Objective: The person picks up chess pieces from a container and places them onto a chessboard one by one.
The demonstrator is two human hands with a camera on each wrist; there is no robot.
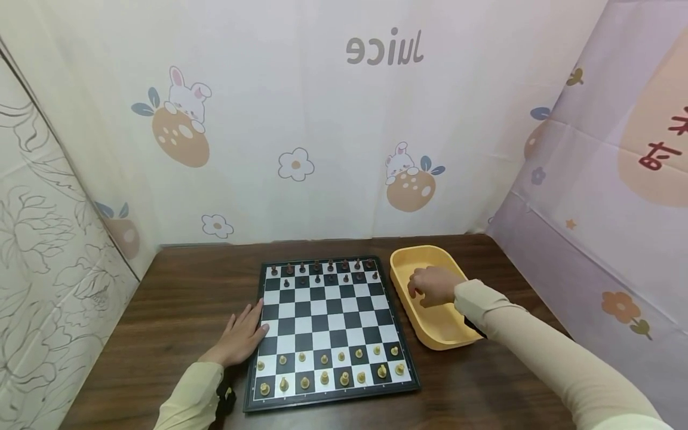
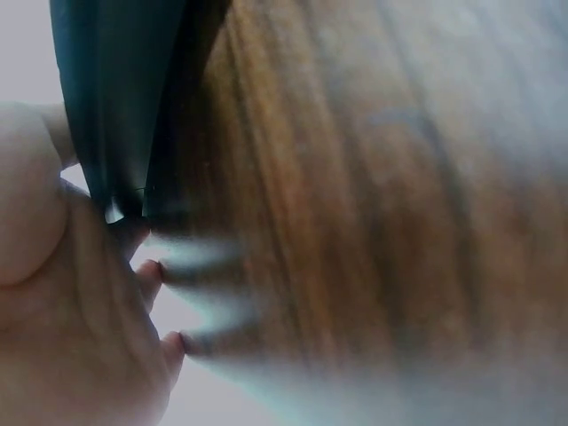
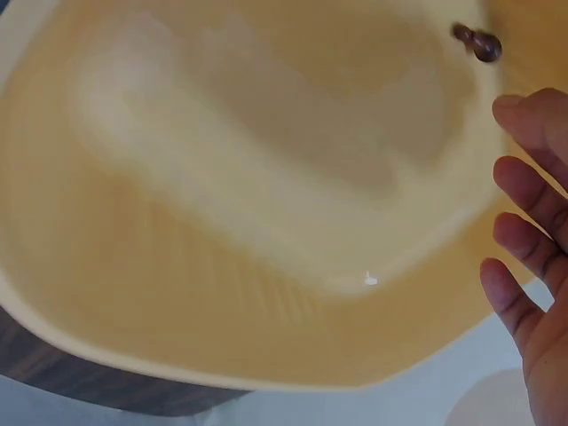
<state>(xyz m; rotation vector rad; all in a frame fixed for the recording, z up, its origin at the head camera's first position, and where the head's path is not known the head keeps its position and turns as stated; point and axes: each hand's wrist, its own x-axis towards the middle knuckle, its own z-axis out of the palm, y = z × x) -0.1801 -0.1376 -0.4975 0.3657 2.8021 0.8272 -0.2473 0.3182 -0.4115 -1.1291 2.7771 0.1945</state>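
Note:
A black-and-white chessboard (image 1: 328,325) lies on the brown wooden table (image 1: 177,298). Dark pieces (image 1: 322,272) fill its two far rows and light pieces (image 1: 328,367) its two near rows. My left hand (image 1: 244,334) rests flat on the table, fingers straight, touching the board's left edge (image 2: 115,106). My right hand (image 1: 432,285) hangs inside the yellow tray (image 1: 438,340) to the right of the board. Its fingers (image 3: 524,257) are spread and loose and hold nothing. One dark chess piece (image 3: 477,42) lies on the tray floor (image 3: 266,177), a little way from the fingertips.
Patterned cloth walls (image 1: 322,131) close in the table at the back, left and right. Bare wood (image 2: 373,195) lies left of the board and behind it. The tray stands close to the board's right edge.

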